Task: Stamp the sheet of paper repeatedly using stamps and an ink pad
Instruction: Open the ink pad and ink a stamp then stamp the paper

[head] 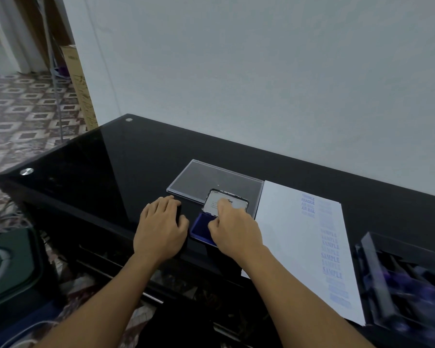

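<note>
The ink pad (199, 226) lies open on the black glass table (106, 172), blue pad showing, and its lid (215, 202) stands raised behind. My right hand (232, 232) hovers low over the pad with fingers curled down, pinching a small stamp that the hand almost wholly hides. My left hand (161, 227) rests flat on the table just left of the pad, fingers relaxed. The white sheet (286, 237) lies right of the pad and bears a column of blue stamped words, among them FRAGILE, AIR MAIL and SAMPLE.
A clear plastic cover (198, 179) lies flat behind the ink pad. A black tray (407, 280) of stamps stands at the table's right end beside the sheet. The wall runs close behind the table. Patterned floor and a cardboard box (82, 89) are at the left.
</note>
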Available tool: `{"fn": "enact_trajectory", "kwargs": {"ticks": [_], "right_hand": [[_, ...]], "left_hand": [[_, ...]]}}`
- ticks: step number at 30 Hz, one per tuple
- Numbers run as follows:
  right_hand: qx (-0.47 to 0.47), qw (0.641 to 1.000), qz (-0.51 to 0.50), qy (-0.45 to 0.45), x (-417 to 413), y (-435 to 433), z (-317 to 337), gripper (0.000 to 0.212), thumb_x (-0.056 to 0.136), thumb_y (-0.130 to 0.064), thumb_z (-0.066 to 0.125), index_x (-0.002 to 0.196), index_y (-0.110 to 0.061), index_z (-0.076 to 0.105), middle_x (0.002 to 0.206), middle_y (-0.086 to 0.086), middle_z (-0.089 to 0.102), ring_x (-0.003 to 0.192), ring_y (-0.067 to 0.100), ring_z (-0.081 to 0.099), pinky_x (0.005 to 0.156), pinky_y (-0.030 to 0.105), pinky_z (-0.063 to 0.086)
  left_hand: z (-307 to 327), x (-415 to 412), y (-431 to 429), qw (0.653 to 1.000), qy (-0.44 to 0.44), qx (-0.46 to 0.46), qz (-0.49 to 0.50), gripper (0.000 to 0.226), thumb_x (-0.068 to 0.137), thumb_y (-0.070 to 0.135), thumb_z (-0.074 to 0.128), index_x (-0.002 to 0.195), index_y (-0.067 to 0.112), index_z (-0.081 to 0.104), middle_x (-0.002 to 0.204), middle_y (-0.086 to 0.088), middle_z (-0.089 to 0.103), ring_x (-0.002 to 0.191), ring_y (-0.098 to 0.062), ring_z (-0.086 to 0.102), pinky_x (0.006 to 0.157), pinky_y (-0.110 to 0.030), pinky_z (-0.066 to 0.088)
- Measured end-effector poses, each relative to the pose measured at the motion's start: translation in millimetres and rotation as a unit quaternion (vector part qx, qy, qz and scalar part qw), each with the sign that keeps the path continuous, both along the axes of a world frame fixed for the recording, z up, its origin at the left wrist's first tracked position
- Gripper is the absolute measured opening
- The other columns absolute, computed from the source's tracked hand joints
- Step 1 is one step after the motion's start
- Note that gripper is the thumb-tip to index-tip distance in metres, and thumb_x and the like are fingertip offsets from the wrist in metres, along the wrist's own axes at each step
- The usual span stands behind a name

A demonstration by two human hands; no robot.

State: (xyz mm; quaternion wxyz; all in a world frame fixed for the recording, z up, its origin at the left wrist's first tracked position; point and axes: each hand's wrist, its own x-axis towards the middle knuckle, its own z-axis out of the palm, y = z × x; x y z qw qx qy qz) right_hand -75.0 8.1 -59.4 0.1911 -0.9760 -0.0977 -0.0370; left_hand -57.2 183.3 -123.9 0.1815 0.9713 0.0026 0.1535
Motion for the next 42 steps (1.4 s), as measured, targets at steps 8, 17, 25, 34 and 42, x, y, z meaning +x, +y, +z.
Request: {"fn": "enact_trajectory", "kwargs": {"ticks": [8, 17, 25, 34, 42], "right_hand": [[0.0, 1.0, -0.007, -0.004, 9, 2, -3, 0.009, 0.098, -0.024, 0.047, 0.092, -0.024, 0.039, 0.099, 0.007, 0.071, 0.085, 0.025, 0.064, 0.067, 0.035, 0.053], [0.004, 1.0, -0.005, -0.005, 6, 2, -5, 0.012, 0.099, -0.023, 0.045, 0.091, -0.025, 0.036, 0.097, 0.004, 0.07, 0.078, 0.022, 0.058, 0.058, 0.027, 0.043], [0.003, 1.0, -0.003, -0.014, 3, 0, -4, 0.013, 0.099, -0.022, 0.043, 0.09, -0.024, 0.035, 0.093, 0.006, 0.07, 0.073, 0.022, 0.054, 0.057, 0.028, 0.039], [0.005, 1.0, 0.002, 0.0, 4, -5, -2, 0.009, 0.1, -0.027, 0.044, 0.094, -0.024, 0.038, 0.103, 0.006, 0.071, 0.081, 0.021, 0.062, 0.066, 0.033, 0.054], [0.042, 0.997, -0.059, 0.001, -4, -47, 8, 0.015, 0.101, -0.029, 0.047, 0.091, -0.019, 0.042, 0.096, 0.002, 0.065, 0.068, 0.014, 0.054, 0.048, 0.024, 0.037]], "left_hand": [[0, 0, 0, 1.0, -0.002, 0.007, -0.001, 0.039, 0.095, 0.035, 0.047, 0.131, 0.02, 0.052, 0.143, 0.001, 0.049, 0.136, -0.018, 0.04, 0.116, -0.043, 0.028], [1, -1, 1, 1.0, 0.0, 0.01, -0.006, 0.039, 0.095, 0.035, 0.045, 0.131, 0.021, 0.052, 0.143, 0.002, 0.049, 0.136, -0.017, 0.039, 0.117, -0.044, 0.028], [2, -2, -1, 1.0, 0.001, 0.012, -0.004, 0.041, 0.096, 0.035, 0.045, 0.133, 0.02, 0.052, 0.145, 0.002, 0.048, 0.139, -0.018, 0.037, 0.118, -0.043, 0.026], [7, 1, 2, 0.999, 0.04, -0.027, -0.014, 0.043, 0.098, 0.033, 0.046, 0.139, 0.018, 0.049, 0.151, 0.0, 0.042, 0.143, -0.018, 0.032, 0.121, -0.043, 0.018], [47, -2, -28, 0.991, 0.025, -0.102, -0.086, 0.03, 0.097, 0.025, 0.051, 0.125, 0.016, 0.056, 0.133, 0.002, 0.054, 0.124, -0.014, 0.043, 0.1, -0.027, 0.036]]}}
